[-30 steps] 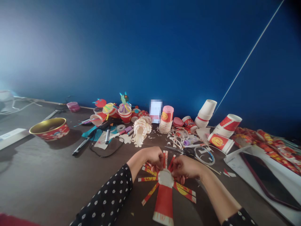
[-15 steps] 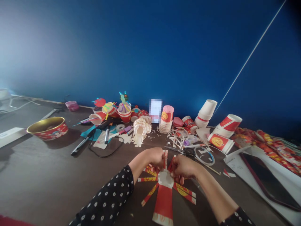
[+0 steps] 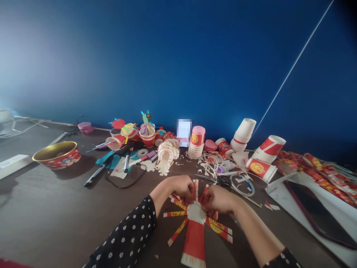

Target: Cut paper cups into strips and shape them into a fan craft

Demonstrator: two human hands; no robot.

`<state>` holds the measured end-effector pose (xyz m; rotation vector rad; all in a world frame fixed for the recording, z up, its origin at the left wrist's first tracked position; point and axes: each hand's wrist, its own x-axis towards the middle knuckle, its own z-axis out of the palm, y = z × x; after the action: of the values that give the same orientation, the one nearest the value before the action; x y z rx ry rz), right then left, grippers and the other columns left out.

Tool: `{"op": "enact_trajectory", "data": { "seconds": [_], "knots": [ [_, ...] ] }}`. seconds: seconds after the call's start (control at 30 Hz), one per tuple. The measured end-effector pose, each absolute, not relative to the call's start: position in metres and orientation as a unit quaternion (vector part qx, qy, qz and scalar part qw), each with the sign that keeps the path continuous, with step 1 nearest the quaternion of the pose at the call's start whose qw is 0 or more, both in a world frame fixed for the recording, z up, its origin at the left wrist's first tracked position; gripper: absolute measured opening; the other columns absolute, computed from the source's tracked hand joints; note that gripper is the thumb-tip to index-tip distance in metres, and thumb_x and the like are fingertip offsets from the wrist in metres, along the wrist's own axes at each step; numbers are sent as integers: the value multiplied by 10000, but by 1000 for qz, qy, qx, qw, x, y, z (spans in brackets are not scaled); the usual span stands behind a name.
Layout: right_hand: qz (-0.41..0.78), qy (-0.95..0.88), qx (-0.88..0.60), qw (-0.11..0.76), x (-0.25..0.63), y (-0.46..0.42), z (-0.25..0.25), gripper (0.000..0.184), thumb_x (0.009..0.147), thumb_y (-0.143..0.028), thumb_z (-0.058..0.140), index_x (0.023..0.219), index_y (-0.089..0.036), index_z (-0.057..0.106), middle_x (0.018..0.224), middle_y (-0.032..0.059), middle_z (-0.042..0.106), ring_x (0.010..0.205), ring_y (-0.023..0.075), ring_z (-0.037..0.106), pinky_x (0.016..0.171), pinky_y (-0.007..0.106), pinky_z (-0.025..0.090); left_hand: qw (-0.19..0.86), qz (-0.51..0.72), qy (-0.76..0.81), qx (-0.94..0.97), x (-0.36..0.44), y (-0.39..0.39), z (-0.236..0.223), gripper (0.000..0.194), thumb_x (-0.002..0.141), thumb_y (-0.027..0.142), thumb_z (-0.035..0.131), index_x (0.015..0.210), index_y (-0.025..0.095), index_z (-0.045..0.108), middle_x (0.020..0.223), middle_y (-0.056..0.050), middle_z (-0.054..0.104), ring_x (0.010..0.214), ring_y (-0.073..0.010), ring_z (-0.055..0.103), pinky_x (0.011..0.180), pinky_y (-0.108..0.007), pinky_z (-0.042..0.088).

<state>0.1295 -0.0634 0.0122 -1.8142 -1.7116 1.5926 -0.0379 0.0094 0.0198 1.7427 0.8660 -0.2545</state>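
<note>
A cut paper cup (image 3: 196, 238) lies spread on the dark table, its red and gold side strips fanned around a round whitish base. One wide red strip points toward me. At the upper left of the base, my left hand (image 3: 182, 189) bends its fingers down onto the strips, closed on the cup. My right hand (image 3: 219, 201) is closed at the upper right edge of the base, thumb and fingertips on the paper. The fingertips of both hands are partly hidden. Just beyond my right hand lie scissors (image 3: 223, 180) with dark handles.
Paper cups (image 3: 196, 141) stand stacked at the back, beside a frilled white paper craft (image 3: 168, 153). A red bowl (image 3: 57, 155) with a gold inside is at the left, near markers (image 3: 126, 163). A phone (image 3: 315, 212) rests on a white box at the right.
My hands stay at the base of the cut cup, with only a tiny shift of the fingers. The camera view has moved very slightly.
</note>
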Motion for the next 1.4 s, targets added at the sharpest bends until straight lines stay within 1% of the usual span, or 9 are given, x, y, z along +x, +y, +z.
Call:
{"op": "enact_trajectory", "data": {
  "seconds": [0.13, 0.27, 0.4, 0.6, 0.8, 0.9, 1.03, 1.17, 1.4],
  "knots": [
    [547, -591, -586, 93, 136, -65, 15, 120, 644, -120, 590, 541, -169, 554, 453, -39, 625, 441, 126, 620, 409, 169, 447, 577, -107, 356, 727, -40, 13, 18, 33, 579, 168, 636, 598, 154, 614, 480, 32, 584, 487, -108, 560, 505, -201, 449],
    [552, -591, -582, 87, 135, -65, 19, 94, 650, -141, 600, 562, -163, 572, 460, -40, 630, 437, 116, 617, 383, 149, 406, 584, -104, 357, 722, -40, 12, 18, 34, 582, 167, 640, 603, 151, 619, 463, 31, 579, 462, -103, 549, 487, -195, 443],
    [554, -580, -591, 86, 132, -64, 18, 113, 651, -114, 582, 548, -160, 575, 438, -44, 613, 407, 109, 602, 382, 152, 418, 577, -101, 367, 722, -39, 10, 17, 54, 554, 150, 651, 593, 148, 613, 433, 31, 560, 432, -102, 528, 463, -194, 433],
    [546, -556, -623, 68, 124, -60, 15, 177, 635, -52, 566, 491, -156, 556, 377, -45, 573, 350, 105, 566, 394, 173, 463, 556, -111, 387, 728, -33, 4, 25, 49, 544, 114, 628, 560, 137, 588, 414, 19, 542, 444, -123, 542, 476, -218, 450],
    [536, -552, -635, 65, 119, -60, 17, 230, 618, -2, 538, 443, -151, 528, 347, -46, 543, 305, 99, 527, 358, 178, 447, 532, -109, 397, 740, -27, -1, 28, 61, 535, 78, 591, 535, 136, 570, 392, 27, 511, 404, -127, 521, 447, -234, 442],
    [549, -556, -619, 78, 123, -62, 19, 194, 636, -30, 546, 485, -152, 548, 372, -53, 561, 319, 89, 535, 352, 158, 422, 545, -101, 384, 739, -30, 2, 23, 62, 539, 96, 609, 568, 142, 580, 425, 33, 530, 423, -120, 530, 453, -221, 444],
    [569, -562, -593, 93, 131, -63, 21, 115, 674, -125, 589, 562, -151, 588, 429, -49, 607, 368, 83, 570, 349, 135, 377, 560, -97, 361, 739, -36, 8, 18, 55, 559, 110, 620, 591, 147, 594, 444, 34, 550, 454, -111, 539, 469, -200, 438],
    [573, -562, -588, 104, 132, -63, 19, 117, 679, -165, 606, 566, -149, 577, 437, -40, 619, 370, 84, 574, 332, 131, 349, 576, -100, 354, 730, -39, 8, 21, 51, 618, 153, 612, 579, 149, 581, 441, 31, 555, 446, -102, 529, 483, -200, 442],
    [566, -551, -604, 108, 127, -60, 12, 149, 653, -118, 600, 512, -150, 566, 383, -41, 586, 324, 89, 543, 351, 152, 413, 544, -103, 367, 748, -35, 5, 24, 93, 600, 195, 650, 569, 146, 576, 435, 29, 538, 444, -109, 523, 457, -200, 423]
  ]
}}
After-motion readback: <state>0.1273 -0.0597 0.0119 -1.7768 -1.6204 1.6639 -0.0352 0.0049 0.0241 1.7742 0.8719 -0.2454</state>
